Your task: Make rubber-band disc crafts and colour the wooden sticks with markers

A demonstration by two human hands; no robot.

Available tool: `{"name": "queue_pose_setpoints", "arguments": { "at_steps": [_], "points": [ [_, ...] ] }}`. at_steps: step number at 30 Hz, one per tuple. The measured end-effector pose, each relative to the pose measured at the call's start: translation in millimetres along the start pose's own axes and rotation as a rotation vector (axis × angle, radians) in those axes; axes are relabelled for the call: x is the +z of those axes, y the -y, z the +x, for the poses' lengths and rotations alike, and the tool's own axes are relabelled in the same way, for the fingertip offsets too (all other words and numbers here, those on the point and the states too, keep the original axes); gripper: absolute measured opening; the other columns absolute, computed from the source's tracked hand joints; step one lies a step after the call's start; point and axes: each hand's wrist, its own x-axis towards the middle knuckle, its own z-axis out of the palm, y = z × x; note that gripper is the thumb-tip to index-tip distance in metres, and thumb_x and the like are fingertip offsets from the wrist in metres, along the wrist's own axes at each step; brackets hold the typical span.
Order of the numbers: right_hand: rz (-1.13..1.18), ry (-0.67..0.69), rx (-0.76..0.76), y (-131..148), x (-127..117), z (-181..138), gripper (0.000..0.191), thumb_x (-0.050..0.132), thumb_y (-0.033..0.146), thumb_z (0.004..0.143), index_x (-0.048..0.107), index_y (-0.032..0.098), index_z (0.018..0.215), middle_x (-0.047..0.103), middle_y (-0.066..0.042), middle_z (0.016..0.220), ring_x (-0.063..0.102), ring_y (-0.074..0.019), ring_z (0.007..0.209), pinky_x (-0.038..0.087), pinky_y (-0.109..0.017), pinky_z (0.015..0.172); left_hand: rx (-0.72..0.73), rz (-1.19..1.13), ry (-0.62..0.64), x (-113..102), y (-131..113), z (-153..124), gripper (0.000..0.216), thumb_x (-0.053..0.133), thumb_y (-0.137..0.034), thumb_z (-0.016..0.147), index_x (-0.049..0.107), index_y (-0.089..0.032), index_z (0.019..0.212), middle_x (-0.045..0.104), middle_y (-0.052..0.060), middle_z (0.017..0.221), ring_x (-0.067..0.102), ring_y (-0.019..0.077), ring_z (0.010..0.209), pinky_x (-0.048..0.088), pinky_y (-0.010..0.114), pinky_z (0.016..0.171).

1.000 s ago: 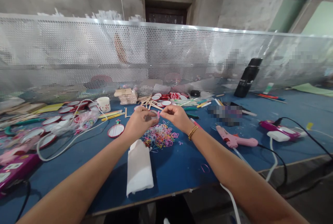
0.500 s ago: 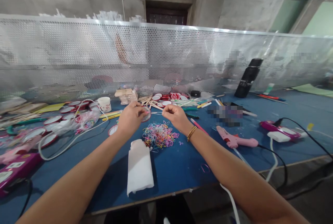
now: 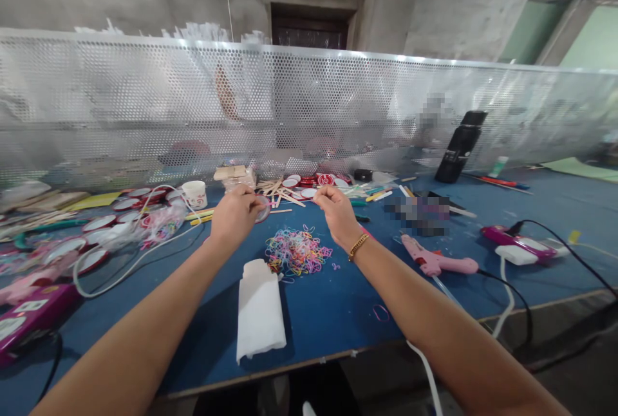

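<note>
My left hand (image 3: 235, 213) is closed in a pinch on a small round lid (image 3: 263, 211) with a reddish rim, held up above the table. A bit of pink shows at its fingertips. My right hand (image 3: 338, 213), with a gold bracelet at the wrist, is raised to the right with thumb and fingers pressed together. Whatever it pinches is too small to make out. Below and between both hands lies a pile of colourful small rubber bands (image 3: 297, 250). Nearer to me is a folded white paper packet (image 3: 261, 316).
A pink glue gun (image 3: 441, 261) lies right, near a purple power strip (image 3: 521, 243). Wooden sticks (image 3: 280, 192), a paper cup (image 3: 194, 194) and red-rimmed lids (image 3: 99, 223) lie behind and left. A black bottle (image 3: 458, 152) stands before the perforated metal screen (image 3: 318, 94).
My hands have moved apart, the left leftward with the lid and the right to the right and slightly up. The thin pale strand between them no longer shows.
</note>
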Motion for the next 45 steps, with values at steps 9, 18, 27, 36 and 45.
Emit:
{"name": "queue_pose_setpoints", "arguments": {
  "at_steps": [9,18,27,36,45],
  "points": [
    [0.029,0.041,0.008,-6.2,1.5,0.8,0.010,0.055,0.029,0.076,0.052,0.020,0.073,0.057,-0.001,0.083,0.049,-0.0118,0.070,0.042,-0.026,0.066,-0.006,-0.093,0.051,1.0,-6.2,-1.6,0.015,0.063,-0.029,0.083,0.075,-0.024,0.075,0.067,0.005,0.099,0.062,0.0213,0.088,0.048,0.034,0.079],
    [-0.026,0.321,-0.012,-0.8,-0.3,-6.4,0.017,0.064,0.030,0.078,0.051,0.020,0.073,0.067,-0.003,0.073,0.064,-0.0153,0.070,0.051,-0.032,0.071,0.051,-0.307,0.146,20.0,-4.7,-5.2,0.020,0.061,-0.016,0.077,0.075,-0.025,0.087,0.064,0.007,0.104,0.060,0.0216,0.100,0.047,0.037,0.090],
    [-0.189,0.458,0.095,-20.9,-15.0,4.9,0.009,0.068,0.020,0.073,0.066,0.017,0.080,0.068,-0.002,0.072,0.063,-0.0134,0.066,0.050,-0.029,0.067,-0.014,-0.325,0.050,23.0,5.1,-2.0,0.018,0.064,-0.013,0.071,0.068,-0.021,0.086,0.069,0.005,0.096,0.060,0.0214,0.097,0.047,0.035,0.089],
    [-0.264,0.297,0.101,-32.1,-12.3,8.1,0.031,0.069,0.016,0.077,0.067,0.015,0.108,0.072,-0.010,0.108,0.071,-0.0152,0.084,0.056,-0.031,0.082,-0.107,-0.332,-0.007,24.0,2.8,-2.3,0.017,0.066,-0.017,0.071,0.072,-0.020,0.088,0.065,0.004,0.093,0.059,0.0189,0.085,0.047,0.031,0.081],
    [-0.602,0.457,0.020,-18.0,-18.8,3.0,0.007,0.067,0.018,0.080,0.073,0.018,0.082,0.074,-0.003,0.083,0.068,-0.0151,0.077,0.051,-0.027,0.073,-0.101,-0.364,-0.003,25.8,-0.3,-4.2,0.015,0.068,-0.015,0.071,0.071,-0.020,0.086,0.064,0.003,0.091,0.057,0.0173,0.080,0.046,0.030,0.076]
  ]
}}
